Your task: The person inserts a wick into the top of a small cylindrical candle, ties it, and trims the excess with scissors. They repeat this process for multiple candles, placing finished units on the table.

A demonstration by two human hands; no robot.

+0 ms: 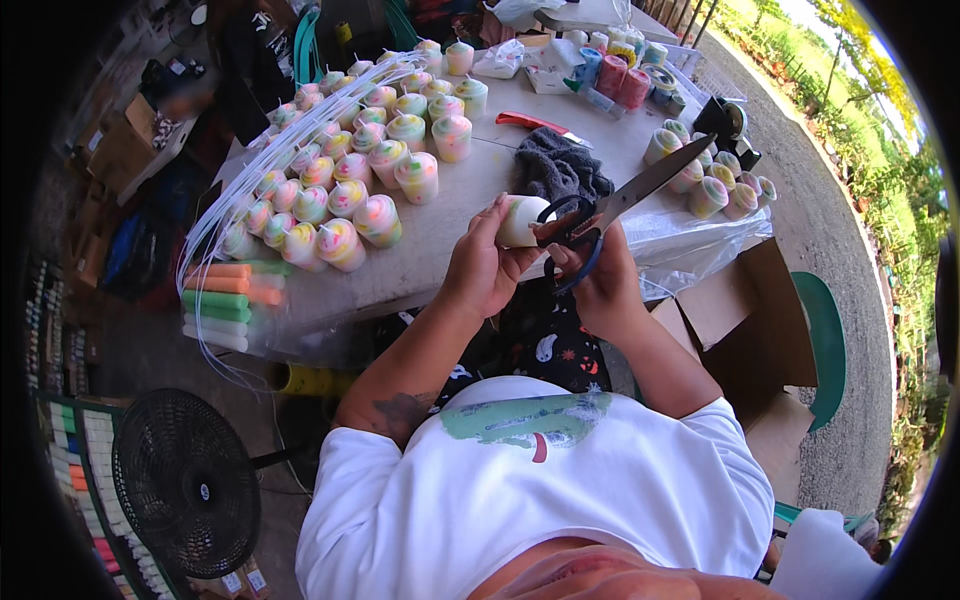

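Note:
In front of my chest my left hand (482, 258) is closed around a white cup-shaped candle (515, 222), which lies tilted on its side. My right hand (606, 280) grips large scissors (655, 182) by their dark blue handles, the blades pointing up and to the right. The handles overlap the candle's right end, so that end is partly hidden. Just beyond both hands a dark grey cloth (560, 165) is crumpled on the table. To the left stand several rows of cup candles (342, 243) with swirled pastel tops and short wicks.
Long white strands (240, 200) lie along the candles' left side. Orange, green and white sticks (216, 302) sit at the table corner. More swirled candles (709, 196) stand right. A red-handled tool (530, 122) lies beyond the cloth. An opened carton (775, 330) and black fan (185, 485) flank me.

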